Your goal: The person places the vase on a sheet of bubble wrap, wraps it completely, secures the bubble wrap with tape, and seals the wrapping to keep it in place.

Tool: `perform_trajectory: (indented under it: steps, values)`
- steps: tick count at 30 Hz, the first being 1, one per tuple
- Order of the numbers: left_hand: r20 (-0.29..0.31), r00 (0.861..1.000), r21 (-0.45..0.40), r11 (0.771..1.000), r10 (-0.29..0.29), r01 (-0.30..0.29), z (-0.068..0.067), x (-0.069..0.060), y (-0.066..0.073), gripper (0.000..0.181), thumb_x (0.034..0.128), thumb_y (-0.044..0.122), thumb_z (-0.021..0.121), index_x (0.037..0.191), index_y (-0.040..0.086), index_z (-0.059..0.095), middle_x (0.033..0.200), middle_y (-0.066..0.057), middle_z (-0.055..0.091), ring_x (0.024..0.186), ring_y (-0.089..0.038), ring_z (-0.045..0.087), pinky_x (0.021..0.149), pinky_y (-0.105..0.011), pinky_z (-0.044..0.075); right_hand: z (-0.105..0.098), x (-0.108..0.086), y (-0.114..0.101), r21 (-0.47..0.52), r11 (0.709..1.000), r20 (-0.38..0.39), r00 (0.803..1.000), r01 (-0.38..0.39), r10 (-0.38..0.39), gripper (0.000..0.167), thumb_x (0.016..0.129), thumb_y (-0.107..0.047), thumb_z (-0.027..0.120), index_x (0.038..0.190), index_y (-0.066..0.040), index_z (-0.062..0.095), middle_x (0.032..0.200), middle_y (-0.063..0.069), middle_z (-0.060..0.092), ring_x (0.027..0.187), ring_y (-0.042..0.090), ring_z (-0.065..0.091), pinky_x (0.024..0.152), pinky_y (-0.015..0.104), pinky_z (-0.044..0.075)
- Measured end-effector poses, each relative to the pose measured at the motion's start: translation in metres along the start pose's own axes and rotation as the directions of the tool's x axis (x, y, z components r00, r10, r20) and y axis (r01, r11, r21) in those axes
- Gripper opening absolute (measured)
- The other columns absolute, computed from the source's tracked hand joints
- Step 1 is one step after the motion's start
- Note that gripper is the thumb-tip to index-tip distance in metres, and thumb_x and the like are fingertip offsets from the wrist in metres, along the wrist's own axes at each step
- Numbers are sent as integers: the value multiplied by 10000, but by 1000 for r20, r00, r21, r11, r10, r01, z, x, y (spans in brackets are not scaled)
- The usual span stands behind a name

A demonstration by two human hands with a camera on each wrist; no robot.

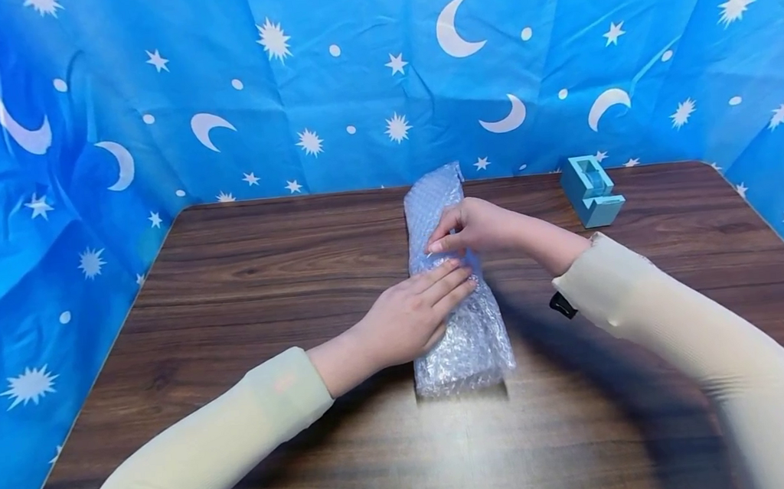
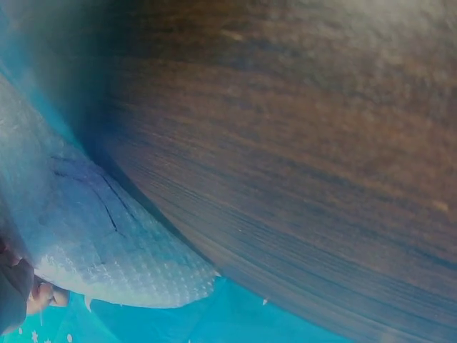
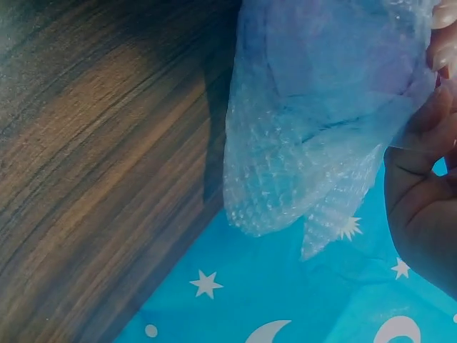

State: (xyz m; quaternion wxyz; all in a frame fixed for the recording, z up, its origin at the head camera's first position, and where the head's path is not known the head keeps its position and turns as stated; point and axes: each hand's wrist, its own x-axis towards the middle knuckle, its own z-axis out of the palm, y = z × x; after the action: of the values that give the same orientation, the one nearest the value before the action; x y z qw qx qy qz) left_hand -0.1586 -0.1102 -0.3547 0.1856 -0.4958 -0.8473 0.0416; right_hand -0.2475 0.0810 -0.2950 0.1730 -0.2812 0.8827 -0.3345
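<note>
A long bubble-wrapped package (image 1: 462, 358) lies lengthwise on the table, its far end near the back edge. What the wrap holds is blurred; a bluish-purple patch shows through it in the right wrist view. Across the middle of the package, my left hand (image 1: 411, 316) rests with straight fingers pressed on the wrap. Just beyond it, my right hand (image 1: 476, 226) pinches a small, pale, clear piece between thumb and fingers, apparently tape, over the wrap. The right wrist view shows that hand (image 3: 428, 207) at the package's side; the fingertips are partly cut off there.
A light-blue tape dispenser (image 1: 593, 192) stands at the back right of the wooden table (image 1: 262, 262). Behind and beside the table hangs a blue cloth (image 1: 364, 70) with white moons and stars. A small black device (image 1: 563, 305) sits under the right sleeve.
</note>
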Motion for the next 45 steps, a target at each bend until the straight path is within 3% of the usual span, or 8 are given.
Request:
perform_trajectory:
  steps: [11,19,25,29,35,42,45]
  values:
    - [30,1000,10,1000,-2,2,-2,3,-1,534,1006,221,547,1513,65,492,1581,-104,504,1492,-247,460,1226,-348,389,5,2,8,0,1000,-70,998,9,-9,209,959,-138,708,1118,-30,789,947,124,692,768,144,516,686,257,450]
    - [60,998,-7,1000,-16,17,-3,2,-1,538,1020,226,541,1524,51,471,1592,-119,485,1503,-259,444,1226,-363,391,6,1,11,11,1000,-46,999,-12,13,315,986,-163,679,1274,-37,690,773,24,537,641,127,488,610,246,439]
    - [43,999,4,1000,-18,18,-3,1,0,542,1004,217,556,1516,51,484,1583,-117,499,1491,-259,462,1219,-360,400,7,5,18,15,1000,-10,1000,-9,9,330,1001,-197,657,1300,-59,664,797,20,526,653,135,475,615,254,428]
    - [24,1000,9,1000,-11,11,0,4,1,538,998,214,557,1508,54,496,1575,-109,511,1488,-254,467,1217,-355,403,5,4,18,30,999,1,999,-45,45,303,1003,-227,649,1266,-79,672,784,22,508,631,144,467,610,267,428]
    - [20,1000,14,1000,-13,13,3,7,3,527,985,197,563,1489,50,518,1551,-107,539,1473,-250,484,1202,-357,422,10,6,15,25,998,-43,997,-56,57,277,986,-319,681,1135,-86,657,696,-12,502,607,130,477,588,264,422]
    - [31,1000,26,1000,-1,0,2,9,4,515,998,209,554,1489,58,519,1548,-102,541,1476,-247,479,1199,-357,424,13,3,15,19,1000,-77,997,-12,13,210,980,-233,685,1077,-63,609,659,-18,439,572,126,421,564,264,375]
    - [18,1000,34,999,3,-4,1,10,5,517,984,202,564,1480,61,531,1538,-102,552,1468,-248,488,1197,-357,425,14,3,16,39,999,-108,994,-25,29,186,967,-229,685,1035,-70,615,647,-30,441,578,127,424,569,264,375]
